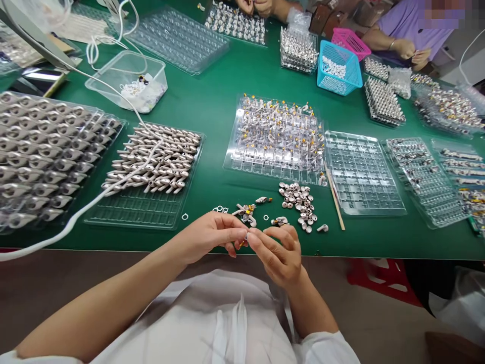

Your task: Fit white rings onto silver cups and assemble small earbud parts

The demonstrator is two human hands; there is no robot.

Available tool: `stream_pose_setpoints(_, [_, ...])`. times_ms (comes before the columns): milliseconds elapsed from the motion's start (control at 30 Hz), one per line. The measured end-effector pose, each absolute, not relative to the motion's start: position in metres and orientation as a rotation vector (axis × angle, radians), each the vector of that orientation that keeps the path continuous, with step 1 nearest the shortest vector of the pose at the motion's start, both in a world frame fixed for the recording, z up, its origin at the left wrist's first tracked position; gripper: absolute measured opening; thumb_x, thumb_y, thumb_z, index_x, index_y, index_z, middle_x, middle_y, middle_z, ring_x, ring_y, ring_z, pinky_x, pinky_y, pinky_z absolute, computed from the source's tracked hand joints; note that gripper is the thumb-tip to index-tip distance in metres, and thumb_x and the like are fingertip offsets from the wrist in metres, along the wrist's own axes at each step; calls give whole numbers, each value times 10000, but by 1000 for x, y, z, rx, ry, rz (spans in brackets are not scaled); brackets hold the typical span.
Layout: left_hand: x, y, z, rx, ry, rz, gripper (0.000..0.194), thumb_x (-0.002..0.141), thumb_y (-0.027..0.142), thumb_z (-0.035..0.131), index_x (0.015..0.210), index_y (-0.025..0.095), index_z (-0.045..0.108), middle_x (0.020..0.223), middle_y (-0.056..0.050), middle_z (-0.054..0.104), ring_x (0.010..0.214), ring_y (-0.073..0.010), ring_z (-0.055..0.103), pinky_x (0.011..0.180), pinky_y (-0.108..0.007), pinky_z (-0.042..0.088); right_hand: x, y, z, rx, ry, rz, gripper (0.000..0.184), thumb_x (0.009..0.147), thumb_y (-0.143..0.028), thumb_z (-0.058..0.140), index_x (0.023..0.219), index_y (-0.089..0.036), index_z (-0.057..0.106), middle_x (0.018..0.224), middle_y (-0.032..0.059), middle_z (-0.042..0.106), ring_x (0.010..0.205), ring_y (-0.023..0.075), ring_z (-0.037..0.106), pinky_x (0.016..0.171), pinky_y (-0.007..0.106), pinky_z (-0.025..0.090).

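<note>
My left hand (214,233) and my right hand (279,254) meet at the table's front edge. Both are closed, thumbs and fingers pinched on a small earbud part (242,243) with a yellow tab; most of it is hidden by the fingers. Just beyond them lies a small pile of earbud parts (248,215) with yellow tabs, near a loose white ring (265,218). To the right of that pile are many round beige caps (299,199) and a single stemmed earbud piece (323,228). Several more white rings (220,209) sit beyond my left fingers.
A clear tray of yellow-tabbed parts (278,134) stands ahead, with a wooden stick (335,197) and clear tray (366,174) at its right. Leftward are a tray of beige stems (159,159), larger tray (34,151) and white cable (87,215). Co-workers' hands (415,54) are across.
</note>
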State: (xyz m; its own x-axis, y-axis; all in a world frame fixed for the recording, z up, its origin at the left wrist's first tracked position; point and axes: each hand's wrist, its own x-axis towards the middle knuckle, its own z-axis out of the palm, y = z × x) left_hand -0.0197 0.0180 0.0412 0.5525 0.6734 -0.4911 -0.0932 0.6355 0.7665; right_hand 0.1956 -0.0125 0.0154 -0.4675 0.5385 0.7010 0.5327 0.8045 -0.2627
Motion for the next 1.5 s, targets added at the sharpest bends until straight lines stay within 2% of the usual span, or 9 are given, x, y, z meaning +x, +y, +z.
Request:
stream_pose_setpoints(167, [-23,19,40,737,873,444,233,748,353,807,794,131,751,717,-32,682,632,-110,617,578,-195,550,200,-7,29,-707,-2248,-72,256,933,-168,583,1168,-236,661,1099,29,769,863,181,623,691,356,448])
stream_pose_setpoints(433, [-19,13,37,599,832,423,306,717,393,812,781,125,680,691,-11,625,598,-103,584,571,-213,532,198,-9,28,-615,-2229,-145,169,853,-175,711,980,-284,690,1063,-19,770,878,166,588,739,336,458])
stream_pose_setpoints(533, [-15,8,41,878,972,546,239,810,381,720,803,150,658,710,-5,643,607,-112,591,605,-232,521,196,-13,20,-653,-2184,-117,252,833,-131,716,1036,-275,685,1030,-10,760,885,165,583,753,334,468])
stream_pose_setpoints(633, [-13,2,44,1384,1142,821,109,878,271,644,854,170,677,796,-26,688,746,-146,632,727,-262,514,194,-19,11,-809,-2066,31,416,834,-76,645,1191,-289,642,977,20,717,918,180,594,790,354,505])
stream_pose_setpoints(733, [-13,-1,44,1681,1096,1030,73,890,170,622,882,177,695,878,-42,721,861,-160,657,844,-276,504,188,-23,9,-950,-1890,270,513,847,-127,604,1334,-278,553,1139,88,637,1054,243,598,879,451,534])
stream_pose_setpoints(833, [-12,-2,45,1679,1073,1000,96,905,166,609,899,176,705,875,-41,742,826,-149,680,806,-246,516,181,-22,15,-1013,-1798,473,553,879,-292,633,1406,-270,467,1327,133,565,1178,293,577,882,473,558])
stream_pose_setpoints(1033, [-7,-2,52,1538,1228,826,132,904,267,621,896,172,713,893,-42,764,814,-164,707,770,-228,526,174,-18,23,-1085,-1728,747,345,901,-203,641,1239,-244,582,969,53,712,842,181,678,730,320,580])
stream_pose_setpoints(1300, [-5,1,50,1387,1257,761,183,884,321,613,880,157,694,849,-39,736,787,-164,680,752,-231,524,172,-20,20,-1044,-1728,664,293,863,-120,686,1122,-237,614,919,46,714,843,181,674,747,332,572])
stream_pose_setpoints(1500, [-10,3,44,1237,1132,719,193,894,349,621,912,164,673,895,-47,707,838,-172,657,786,-257,526,177,-21,22,-1043,-1630,957,172,902,-143,631,1054,-223,632,928,42,697,803,154,655,707,291,564])
